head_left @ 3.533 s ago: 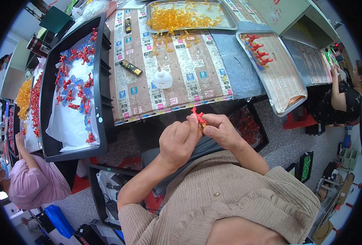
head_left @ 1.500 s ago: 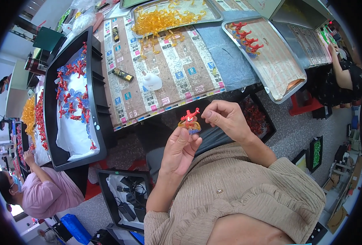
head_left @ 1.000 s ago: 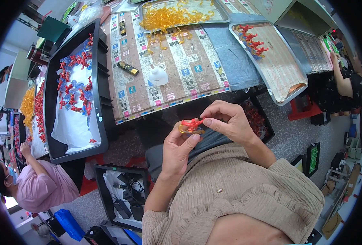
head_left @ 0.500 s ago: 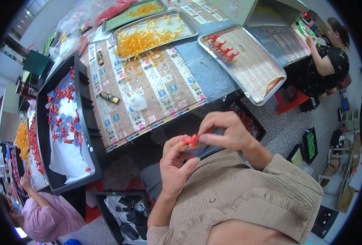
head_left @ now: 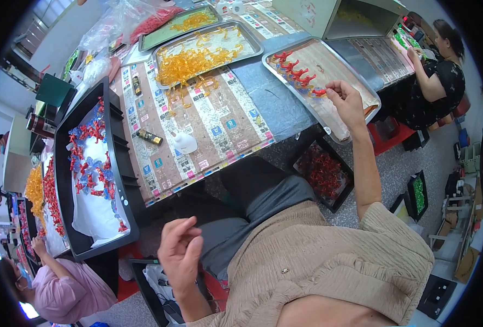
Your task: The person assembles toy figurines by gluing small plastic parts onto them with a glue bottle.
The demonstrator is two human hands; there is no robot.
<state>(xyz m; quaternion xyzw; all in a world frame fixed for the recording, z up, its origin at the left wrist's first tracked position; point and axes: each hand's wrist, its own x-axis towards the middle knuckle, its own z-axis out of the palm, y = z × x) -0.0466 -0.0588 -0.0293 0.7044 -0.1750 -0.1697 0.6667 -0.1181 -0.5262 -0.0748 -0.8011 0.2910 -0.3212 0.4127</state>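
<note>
My right hand (head_left: 348,106) reaches over the right-hand metal tray (head_left: 358,76), thumb and finger pinched on a small red and blue plastic figure (head_left: 319,92). That piece is at the end of a row of similar red figures (head_left: 294,69) with blue and yellowish parts, lying along the tray's left side. My left hand (head_left: 180,253) hovers over my lap, fingers loosely curled and apart, holding nothing. A white squeeze bottle (head_left: 184,143) stands near the table's front edge.
Amber plastic pieces (head_left: 184,64) fill another metal tray and spill onto the table. At left, a deep black tray (head_left: 133,220) holds red and blue figures on white lining. A black bin of red pieces (head_left: 324,169) is below the table. Co-workers (head_left: 435,76) sit at both sides.
My hands were together over my lap with a red figure. The right has moved up and right to the tray with it; the left has let go and dropped down and left.
</note>
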